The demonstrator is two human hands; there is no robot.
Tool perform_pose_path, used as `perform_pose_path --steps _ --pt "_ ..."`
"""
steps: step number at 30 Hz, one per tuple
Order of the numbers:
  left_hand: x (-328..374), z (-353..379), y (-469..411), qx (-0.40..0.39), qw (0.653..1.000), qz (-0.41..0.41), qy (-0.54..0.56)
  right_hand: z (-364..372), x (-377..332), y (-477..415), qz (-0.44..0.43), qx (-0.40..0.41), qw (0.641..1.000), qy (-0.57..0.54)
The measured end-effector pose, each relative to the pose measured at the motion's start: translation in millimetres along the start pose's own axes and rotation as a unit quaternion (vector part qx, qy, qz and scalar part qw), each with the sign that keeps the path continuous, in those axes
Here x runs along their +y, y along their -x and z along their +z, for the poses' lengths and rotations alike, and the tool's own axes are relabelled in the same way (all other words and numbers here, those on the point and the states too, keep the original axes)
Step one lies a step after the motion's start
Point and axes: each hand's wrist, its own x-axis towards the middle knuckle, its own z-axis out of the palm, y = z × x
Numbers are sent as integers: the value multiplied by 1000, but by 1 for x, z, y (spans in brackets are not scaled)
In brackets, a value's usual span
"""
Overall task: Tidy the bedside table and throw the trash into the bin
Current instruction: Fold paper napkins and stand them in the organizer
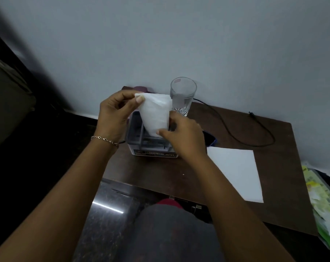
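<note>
A white tissue point(156, 114) is held upright over a small grey organiser box point(141, 143) on the dark wooden bedside table point(274, 167). My left hand point(114, 116) pinches the tissue's top edge between thumb and fingers. My right hand point(181, 138) grips its lower right corner, just above the box's compartments. An empty clear glass point(182, 95) stands right behind the tissue near the wall. A white sheet of paper point(236, 173) lies flat on the table to the right.
A black cable point(236, 133) snakes across the table's back. A dark blue object point(210, 138) pokes out behind my right hand. A purple thing point(141, 89) sits behind the box. A yellow-green bag point(323, 203) lies beyond the table's right edge.
</note>
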Motion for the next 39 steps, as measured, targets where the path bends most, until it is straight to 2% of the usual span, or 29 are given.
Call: perform_pose_path --steps 2,7,11,24,36,39 --pt "-2 2 -1 -3 1000 2 -9 -6 4 -5 23 11 999 -38" --pt "-13 7 -9 9 999 8 -35 -3 9 -20 13 -17 1000 -22" --pt "-19 6 -16 13 998 9 -57 2 8 -31 30 -5 998 -62" --pt "-33 1 -6 36 988 -20 -151 6 7 -21 53 -19 995 -85" --pt "-40 -4 -1 63 983 -1 -169 8 -2 -17 25 -22 998 -45" --pt "-37 -5 7 91 978 -6 -187 3 1 -12 32 8 993 -112"
